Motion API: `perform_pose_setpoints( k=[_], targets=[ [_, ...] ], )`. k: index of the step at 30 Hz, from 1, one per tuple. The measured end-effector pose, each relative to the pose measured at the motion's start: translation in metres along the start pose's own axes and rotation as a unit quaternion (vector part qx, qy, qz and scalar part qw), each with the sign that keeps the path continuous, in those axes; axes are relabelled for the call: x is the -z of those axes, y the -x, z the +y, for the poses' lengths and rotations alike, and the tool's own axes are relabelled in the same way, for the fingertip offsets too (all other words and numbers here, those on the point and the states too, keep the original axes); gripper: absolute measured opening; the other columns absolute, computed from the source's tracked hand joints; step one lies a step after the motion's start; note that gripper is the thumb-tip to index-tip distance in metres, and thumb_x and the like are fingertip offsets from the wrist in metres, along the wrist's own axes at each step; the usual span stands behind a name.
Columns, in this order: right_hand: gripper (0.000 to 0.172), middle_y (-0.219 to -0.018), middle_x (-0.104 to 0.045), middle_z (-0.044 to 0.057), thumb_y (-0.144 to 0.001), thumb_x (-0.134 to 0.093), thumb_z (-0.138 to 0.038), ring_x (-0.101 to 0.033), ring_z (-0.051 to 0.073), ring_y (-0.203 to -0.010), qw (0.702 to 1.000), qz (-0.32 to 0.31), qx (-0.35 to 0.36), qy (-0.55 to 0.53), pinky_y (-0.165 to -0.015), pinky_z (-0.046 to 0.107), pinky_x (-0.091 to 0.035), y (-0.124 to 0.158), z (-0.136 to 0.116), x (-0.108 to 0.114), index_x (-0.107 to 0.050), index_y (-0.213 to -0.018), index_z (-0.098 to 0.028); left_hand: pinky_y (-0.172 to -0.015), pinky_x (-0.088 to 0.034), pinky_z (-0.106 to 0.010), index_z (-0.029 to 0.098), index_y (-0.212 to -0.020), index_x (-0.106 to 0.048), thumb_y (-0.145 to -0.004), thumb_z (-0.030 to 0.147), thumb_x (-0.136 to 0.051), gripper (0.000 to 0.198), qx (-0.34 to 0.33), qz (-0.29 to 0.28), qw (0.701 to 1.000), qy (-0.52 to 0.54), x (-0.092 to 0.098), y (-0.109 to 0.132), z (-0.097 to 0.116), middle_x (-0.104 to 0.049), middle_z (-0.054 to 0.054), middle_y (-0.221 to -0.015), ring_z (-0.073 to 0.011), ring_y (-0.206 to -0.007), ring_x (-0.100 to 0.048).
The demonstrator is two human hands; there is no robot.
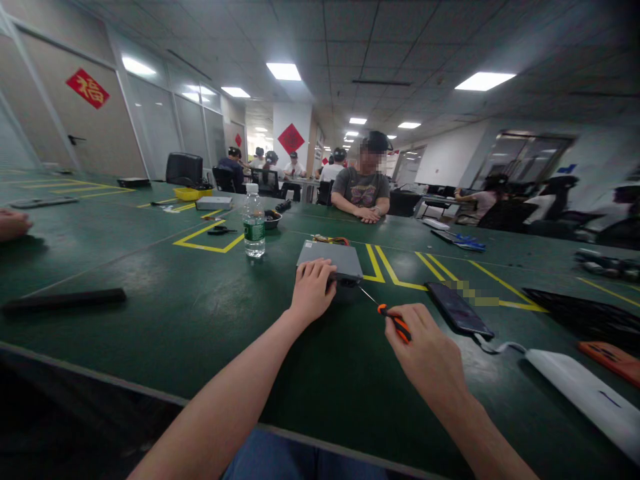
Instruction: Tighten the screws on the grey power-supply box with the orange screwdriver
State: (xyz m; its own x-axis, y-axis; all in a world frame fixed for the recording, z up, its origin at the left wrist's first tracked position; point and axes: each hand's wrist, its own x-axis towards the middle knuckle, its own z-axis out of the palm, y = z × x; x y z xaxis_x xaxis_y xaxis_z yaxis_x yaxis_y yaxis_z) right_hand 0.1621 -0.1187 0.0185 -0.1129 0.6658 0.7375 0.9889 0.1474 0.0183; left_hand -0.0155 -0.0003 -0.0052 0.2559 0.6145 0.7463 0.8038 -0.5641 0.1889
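Note:
A grey metal power supply lies on the green table in front of me, with coloured wires coming out at its far side. My left hand grips its near left part, fingers over the top and thumb at the near face. In my right hand is a screwdriver with an orange and black handle, held closed between thumb and fingers. Its thin shaft points up and left, and the tip is at the box's near right corner. Whether the tip sits in a screw is too small to tell.
Left of the box stands a water bottle, with a small bowl behind it. A phone with a cable and a white power bank lie at right. A black bar lies left. Another person sits opposite.

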Motion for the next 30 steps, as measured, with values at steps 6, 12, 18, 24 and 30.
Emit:
perform_pose_setpoints(
  k=[6,12,18,24,30],
  targets=[
    [0.016,-0.086,-0.055,0.003,-0.086,-0.042,-0.022,-0.053,0.008,-0.064,0.995,0.028,0.092,-0.032,-0.055,0.019,-0.039,0.004,-0.006,-0.002,-0.056,-0.083,-0.018,-0.100,-0.028,-0.040,0.025,-0.106,-0.050,-0.079,0.023,-0.050,0.026,0.000,0.000,1.000,-0.001,-0.001,0.000,0.000,-0.054,-0.002,-0.120,-0.0204,-0.117,-0.041],
    [0.017,-0.095,-0.052,0.009,-0.084,-0.039,-0.018,-0.054,0.013,-0.073,0.988,-0.016,0.150,-0.040,-0.064,0.024,-0.045,0.009,-0.019,-0.008,-0.055,-0.089,-0.015,-0.100,-0.028,-0.040,0.025,-0.106,-0.050,-0.079,0.023,-0.049,0.026,0.000,-0.001,1.000,-0.001,-0.001,0.000,0.000,-0.054,-0.002,-0.120,-0.0207,-0.117,-0.041],
    [0.018,-0.093,-0.054,0.008,-0.082,-0.041,-0.016,-0.052,0.013,-0.065,0.988,0.009,0.154,0.014,-0.058,0.026,-0.043,0.012,-0.022,-0.013,-0.056,-0.093,-0.016,-0.100,-0.027,-0.040,0.024,-0.106,-0.050,-0.078,0.022,-0.051,0.028,-0.002,0.000,1.000,0.007,-0.001,0.000,0.000,-0.054,-0.002,-0.119,-0.0209,-0.117,-0.041],
    [0.014,-0.099,-0.055,0.007,-0.084,-0.043,-0.018,-0.054,0.011,-0.067,0.987,0.003,0.149,-0.057,-0.064,0.025,-0.045,0.010,-0.020,-0.012,-0.055,-0.091,-0.018,-0.100,-0.027,-0.040,0.024,-0.106,-0.050,-0.077,0.021,-0.050,0.029,-0.002,-0.004,1.000,0.010,0.000,0.000,0.000,-0.054,-0.003,-0.119,-0.0211,-0.117,-0.041],
    [0.021,-0.105,-0.054,0.010,-0.084,-0.045,-0.022,-0.056,0.014,-0.088,0.978,0.011,0.160,-0.137,-0.072,0.023,-0.047,0.008,-0.020,-0.009,-0.052,-0.103,-0.015,-0.100,-0.027,-0.039,0.024,-0.105,-0.050,-0.078,0.021,-0.050,0.027,-0.005,0.000,1.000,0.015,-0.001,0.000,-0.001,-0.054,-0.002,-0.118,-0.0205,-0.116,-0.042]
  ],
)
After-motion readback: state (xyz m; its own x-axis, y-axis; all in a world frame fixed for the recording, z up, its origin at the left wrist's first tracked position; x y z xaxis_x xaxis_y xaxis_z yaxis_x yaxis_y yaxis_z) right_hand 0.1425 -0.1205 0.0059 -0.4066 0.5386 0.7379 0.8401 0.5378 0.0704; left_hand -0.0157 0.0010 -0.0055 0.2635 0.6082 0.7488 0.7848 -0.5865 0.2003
